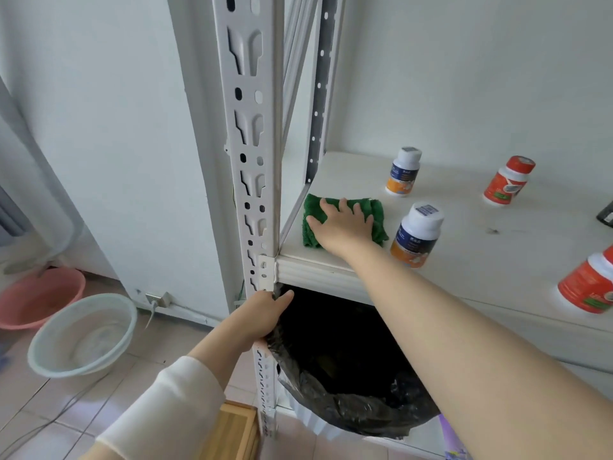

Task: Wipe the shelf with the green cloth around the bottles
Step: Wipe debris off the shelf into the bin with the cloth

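Note:
A folded green cloth [376, 215] lies on the white shelf [457, 234] near its left front corner. My right hand [341, 224] presses flat on the cloth with fingers spread. Two blue-and-orange bottles stand close by, one [403, 172] behind and one [416, 235] just right of the cloth. Two red bottles stand further right, one [507, 180] at the back and one [588, 283] near the front edge. My left hand [262, 315] grips the white slotted upright post [252, 134] below the shelf.
A bin lined with a black bag [348, 376] sits under the shelf. On the tiled floor at left stand a white basin [83, 336] and a pink basin [36, 297]. A wooden box [232, 433] is by the post. A dark object [605, 215] lies at the shelf's right.

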Available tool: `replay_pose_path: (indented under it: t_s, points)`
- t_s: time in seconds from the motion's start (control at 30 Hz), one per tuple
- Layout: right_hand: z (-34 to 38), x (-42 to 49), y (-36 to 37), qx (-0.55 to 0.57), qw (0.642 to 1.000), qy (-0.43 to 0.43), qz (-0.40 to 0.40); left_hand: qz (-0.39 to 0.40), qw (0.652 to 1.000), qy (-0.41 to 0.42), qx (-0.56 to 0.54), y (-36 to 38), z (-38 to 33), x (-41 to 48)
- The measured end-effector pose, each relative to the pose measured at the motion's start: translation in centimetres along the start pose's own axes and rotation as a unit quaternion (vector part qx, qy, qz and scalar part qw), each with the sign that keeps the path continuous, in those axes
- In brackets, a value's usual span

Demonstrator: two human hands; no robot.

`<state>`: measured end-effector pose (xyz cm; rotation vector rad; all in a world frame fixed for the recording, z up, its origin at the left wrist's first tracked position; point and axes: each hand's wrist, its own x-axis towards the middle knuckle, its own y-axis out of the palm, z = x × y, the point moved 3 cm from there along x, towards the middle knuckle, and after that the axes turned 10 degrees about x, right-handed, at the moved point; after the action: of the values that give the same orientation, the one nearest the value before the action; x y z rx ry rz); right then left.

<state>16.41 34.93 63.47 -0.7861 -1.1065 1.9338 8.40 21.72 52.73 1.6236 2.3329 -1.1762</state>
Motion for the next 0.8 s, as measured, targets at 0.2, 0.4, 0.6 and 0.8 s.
replay_pose_path:
  t_s: [0.2,0.4,0.6,0.8]
  points:
    - [-0.9,-2.6,0.8,0.055,0.992,-0.087,-0.077,-0.012,1.000,-0.005,0.010,0.0,0.5,0.5]
    - [-1.4,-7.1,0.4,0.076,0.970,-0.134,-0.185,-0.010,1.000,0.005,0.017,0.1,0.5,0.4]
    - [-2.3,-12.3,-0.4,0.097,0.952,-0.179,-0.229,0.001,1.000,0.017,0.022,0.0,0.6,-0.1]
    - [-4.4,-14.6,-0.5,0.261,0.943,-0.122,-0.168,-0.001,0.999,0.021,0.037,0.3,0.6,-1.3]
